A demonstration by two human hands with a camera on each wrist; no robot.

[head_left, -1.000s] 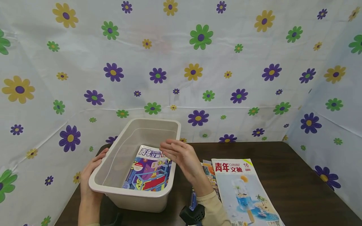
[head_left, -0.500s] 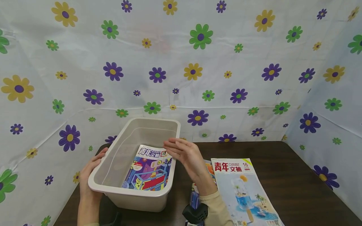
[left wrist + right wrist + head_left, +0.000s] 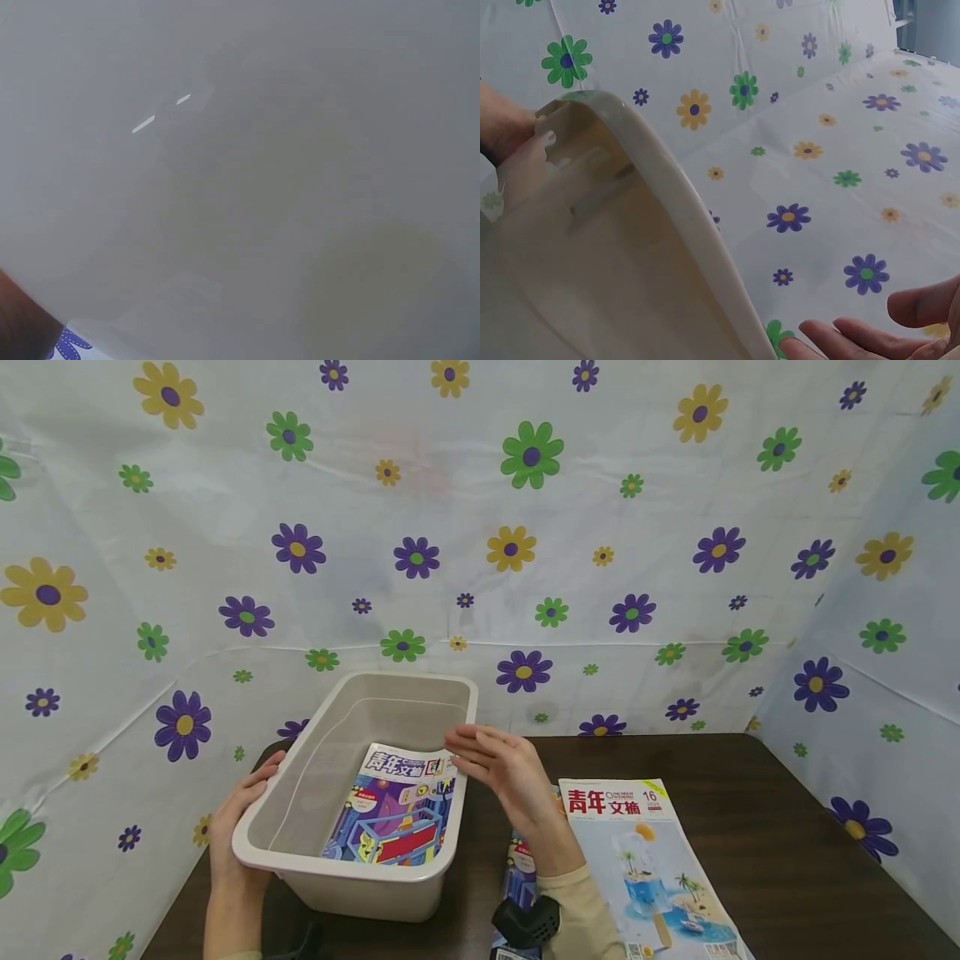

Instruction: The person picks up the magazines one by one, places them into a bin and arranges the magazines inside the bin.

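A beige plastic bin (image 3: 352,881) stands on the dark table, with a purple-covered magazine (image 3: 401,810) lying inside it. My left hand (image 3: 242,831) rests along the bin's left side, fingers extended toward the far end and tips at the rim; its thumb is hidden. The left wrist view is filled by the bin's pale wall (image 3: 247,172). On the other side, my right hand (image 3: 506,777) is held up beside the right rim with straight, loosely spread fingers and holds nothing. In the right wrist view its fingers (image 3: 840,337) show to the right of the rim.
Right of the bin lies a magazine with a blue ice-pop cover (image 3: 648,877). Next to it, partly under my right forearm, is another purple magazine (image 3: 519,877). A flowered cloth (image 3: 480,527) hangs behind the table (image 3: 795,835).
My right hand has shifted a little to the right, away from the bin's rim, uncovering more of the magazine inside. The left hand and the bin keep their places.
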